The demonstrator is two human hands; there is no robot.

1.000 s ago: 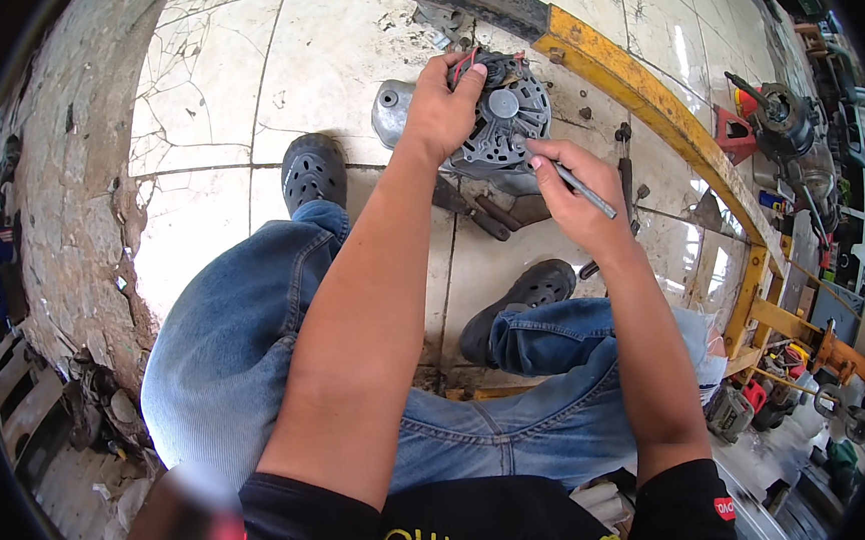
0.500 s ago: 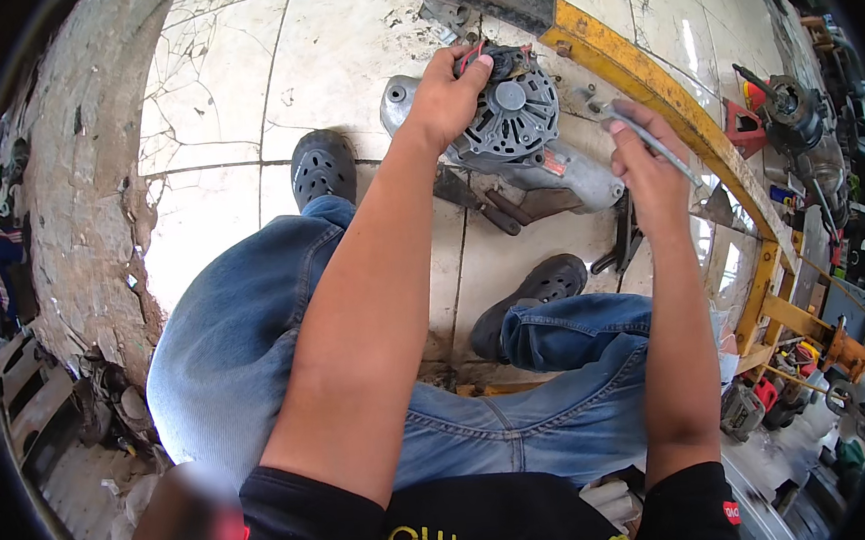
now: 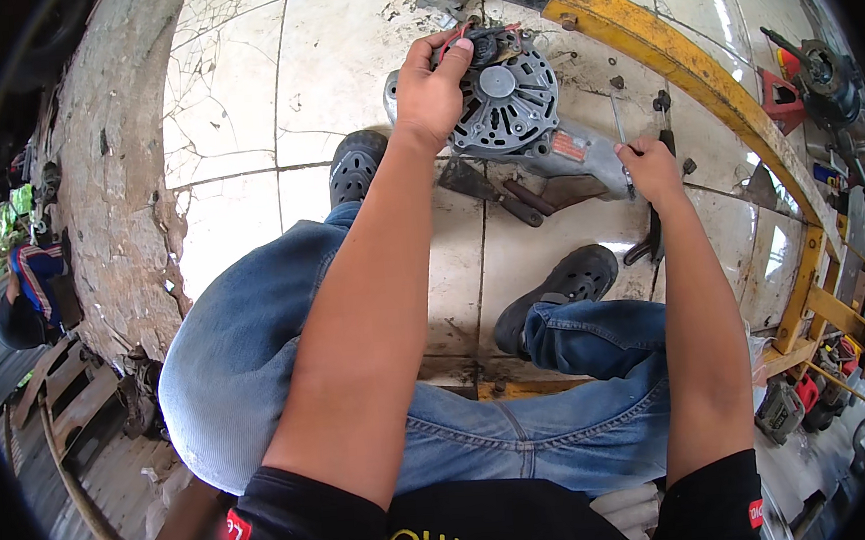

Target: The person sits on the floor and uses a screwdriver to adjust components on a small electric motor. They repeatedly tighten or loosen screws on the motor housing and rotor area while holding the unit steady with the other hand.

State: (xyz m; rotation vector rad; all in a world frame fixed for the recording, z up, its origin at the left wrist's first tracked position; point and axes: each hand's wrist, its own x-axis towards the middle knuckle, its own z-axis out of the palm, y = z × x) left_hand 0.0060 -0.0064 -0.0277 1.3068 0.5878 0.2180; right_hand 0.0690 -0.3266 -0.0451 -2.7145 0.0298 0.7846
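Observation:
A round, slotted alternator [image 3: 517,114] rests with its slotted face up on a grey metal casting [image 3: 585,154] on the floor. My left hand [image 3: 430,95] is closed on the alternator's upper left edge, thumb against a black part with thin red wires [image 3: 452,40]. To the right, my right hand [image 3: 651,169] pinches a slim metal rod [image 3: 617,117], which points away from me and stays apart from the alternator. What kind of tool the rod is cannot be made out.
Near the casting lie a dark flat-bladed tool [image 3: 466,180], a tool with a dark handle [image 3: 521,209] and a long black tool [image 3: 656,234]. Small loose parts [image 3: 617,82] dot the tiles. A yellow metal frame [image 3: 657,39] curves along the right. A person [image 3: 33,288] is at far left.
My right hand has lowered and turned the rod, from slanting down to the right to nearly straight away from me. My left hand keeps hold of the alternator. The whole view has shifted slightly.

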